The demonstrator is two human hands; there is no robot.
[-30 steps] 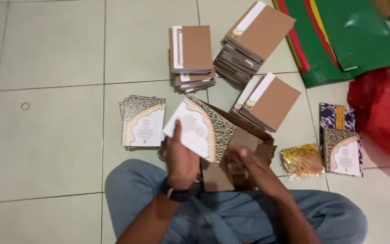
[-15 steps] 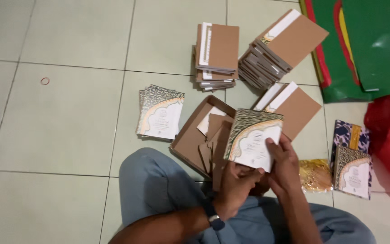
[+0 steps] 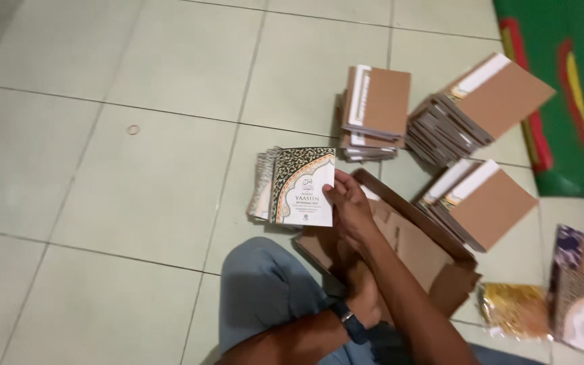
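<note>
My right hand (image 3: 349, 206) reaches across to the left and grips a small booklet (image 3: 302, 189) by its right edge. The cover has a dark ornate pattern around a white arch. The booklet lies on top of a short stack of like booklets (image 3: 261, 192) on the tiled floor. My left hand (image 3: 366, 297), with a dark watch at the wrist, sits low under my right forearm against an open flat brown cardboard box (image 3: 427, 250). Its fingers are partly hidden.
Three stacks of brown-backed booklets (image 3: 376, 108) (image 3: 481, 101) (image 3: 481, 203) stand behind and right of the box. A green mat (image 3: 569, 81) lies at the top right. A gold packet (image 3: 512, 307) and patterned booklets (image 3: 582, 297) lie at the right. My denim-clad knee (image 3: 265, 297) is below. A rubber band (image 3: 133, 129) lies left.
The booklet passed from my left hand to my right hand over the box, then my right hand carried it left onto the stack. My left hand dropped to the box.
</note>
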